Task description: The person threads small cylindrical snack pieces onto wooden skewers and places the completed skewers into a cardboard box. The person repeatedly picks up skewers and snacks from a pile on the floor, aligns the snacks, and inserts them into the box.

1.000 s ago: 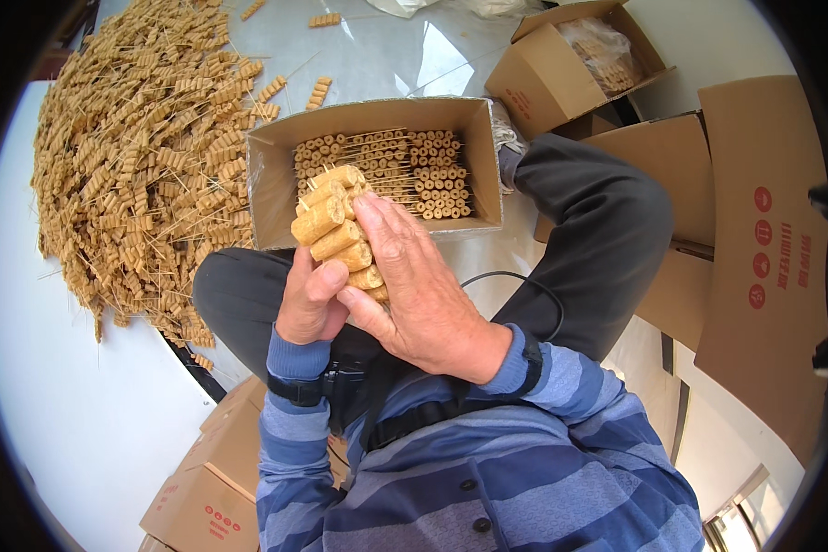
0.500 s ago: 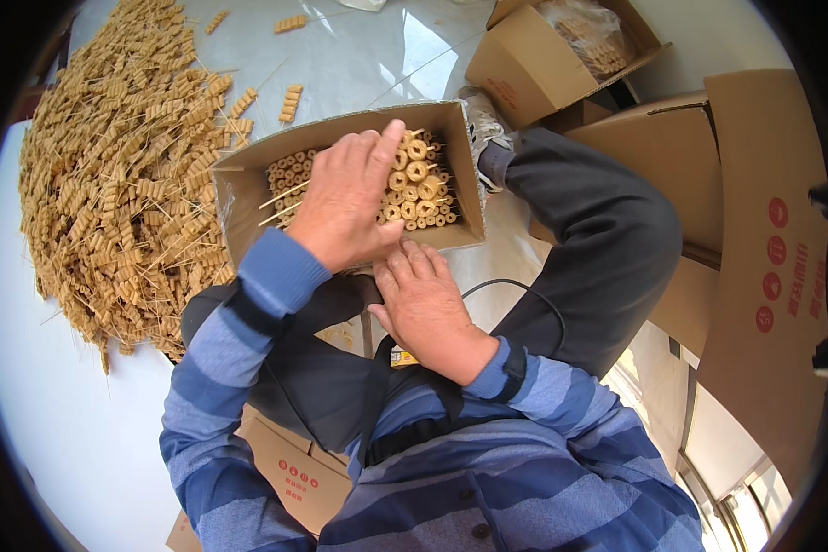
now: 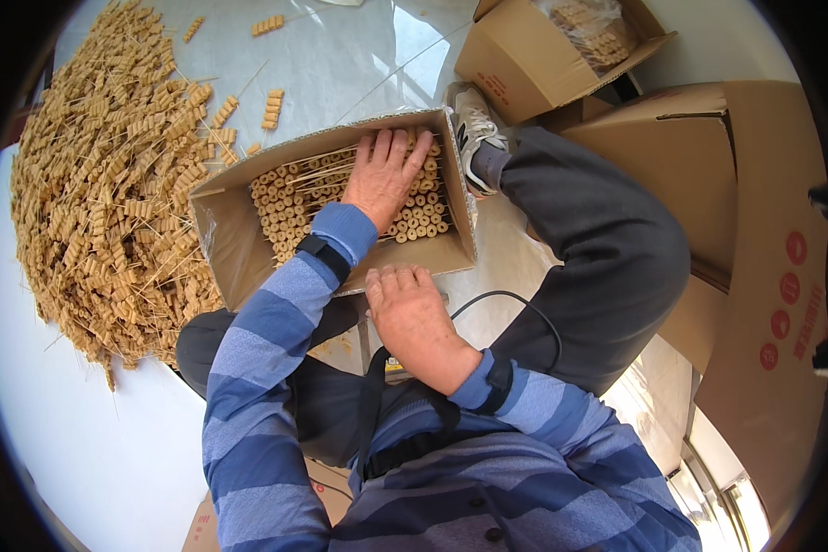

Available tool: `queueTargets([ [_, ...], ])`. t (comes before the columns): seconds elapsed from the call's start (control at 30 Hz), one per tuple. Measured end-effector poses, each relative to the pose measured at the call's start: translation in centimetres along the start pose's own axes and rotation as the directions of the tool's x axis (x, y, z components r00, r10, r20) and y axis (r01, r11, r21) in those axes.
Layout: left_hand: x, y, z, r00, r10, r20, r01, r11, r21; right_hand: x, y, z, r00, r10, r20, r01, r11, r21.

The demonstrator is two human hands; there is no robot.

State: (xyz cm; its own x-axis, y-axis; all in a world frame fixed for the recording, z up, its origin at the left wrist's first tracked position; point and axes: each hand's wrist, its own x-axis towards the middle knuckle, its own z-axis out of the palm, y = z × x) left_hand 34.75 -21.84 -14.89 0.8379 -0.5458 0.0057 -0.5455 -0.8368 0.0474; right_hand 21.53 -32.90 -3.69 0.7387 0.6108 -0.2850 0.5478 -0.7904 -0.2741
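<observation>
In front of me stands an open cardboard box [image 3: 240, 267] holding rows of skewered tan coils [image 3: 281, 207], their ring-shaped ends facing up and thin sticks lying across the middle. My left hand [image 3: 384, 179] reaches inside, palm down, its fingers spread over the skewers near the far wall; what lies under the palm is hidden. At the near rim rests my right hand [image 3: 419, 313], outside the box, with fingers stretched toward the cardboard and nothing visible in them. Its thumb is partly hidden.
A big heap of loose skewered coils [image 3: 110, 202] covers the left side, with a few strays [image 3: 272, 109] on the shiny floor. Another box [image 3: 515, 64] with bagged skewers stands far right. Large cartons [image 3: 662, 156] line the right. A black cable [image 3: 524, 299] loops by my knee.
My left hand has moved right and farther into the box, and its fingers now lie on the skewers by the far wall. The loose coils it was over now sit lower. My right hand shifted slightly nearer.
</observation>
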Motion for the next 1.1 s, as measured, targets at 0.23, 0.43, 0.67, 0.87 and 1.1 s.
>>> queueTargets([
  [0.23, 0.0, -0.3, 2.3, 0.999, -0.024, 0.039, 0.027, 0.997, -0.076, 0.0, 0.0, -0.3, 0.999, -0.035, 0.023, 0.036, 0.998, -0.054],
  [0.43, 0.3, -1.4, 3.5, 0.991, 0.001, 0.133, 0.025, 0.981, -0.193, 0.2, 0.1, 0.1, 0.998, -0.059, 0.000, 0.059, 0.998, -0.034],
  [0.67, 0.5, -0.8, 3.3, 0.990, -0.054, 0.127, 0.076, 0.981, -0.178, 0.5, 0.1, -0.3, 0.998, -0.057, 0.024, 0.057, 0.998, 0.002],
  [0.87, -0.6, -0.1, 1.9, 0.996, -0.041, 0.076, 0.050, 0.991, -0.124, 0.4, 0.2, -0.3, 0.996, -0.089, 0.026, 0.090, 0.995, -0.052],
  [1.1, -1.5, -1.8, 3.2, 0.977, 0.082, 0.197, -0.067, 0.994, -0.085, 0.8, -0.1, 0.0, 0.998, -0.058, -0.025, 0.059, 0.998, 0.020],
])
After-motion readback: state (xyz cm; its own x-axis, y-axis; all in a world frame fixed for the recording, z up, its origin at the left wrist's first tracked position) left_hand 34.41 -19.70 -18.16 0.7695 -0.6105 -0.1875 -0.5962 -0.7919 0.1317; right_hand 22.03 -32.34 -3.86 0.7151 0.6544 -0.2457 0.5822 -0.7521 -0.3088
